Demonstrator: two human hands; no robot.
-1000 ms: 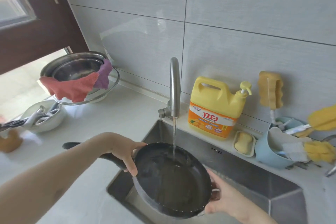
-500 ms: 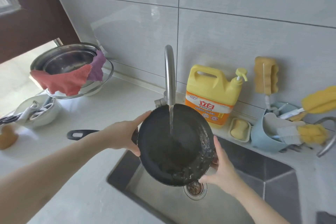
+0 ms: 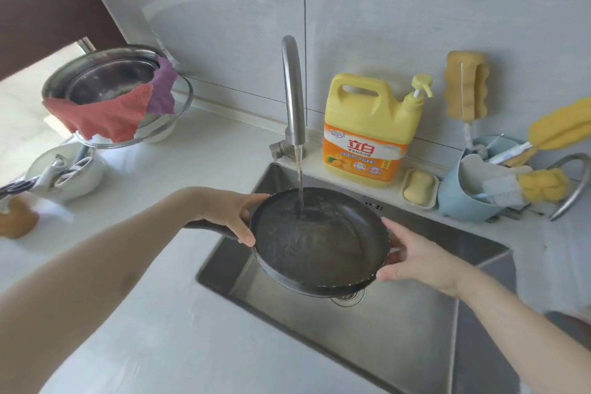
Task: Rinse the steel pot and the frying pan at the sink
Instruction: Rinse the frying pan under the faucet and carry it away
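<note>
While water runs from the tap [image 3: 292, 96] into it, a dark frying pan [image 3: 319, 241] is held between both hands over the sink [image 3: 399, 323], tilted toward the viewer. Left hand [image 3: 228, 213] grips the rim where the handle [image 3: 204, 227] joins, thumb over the edge; right hand [image 3: 412, 257] clasps the opposite rim, fingers curled beneath. Stiff and probably fairly heavy, the wet pan is likely slippery, so the handle looks the surest hold, and the steel pot [image 3: 105, 80], draped with cloths [image 3: 105, 115], waits on the counter beyond the left hand.
</note>
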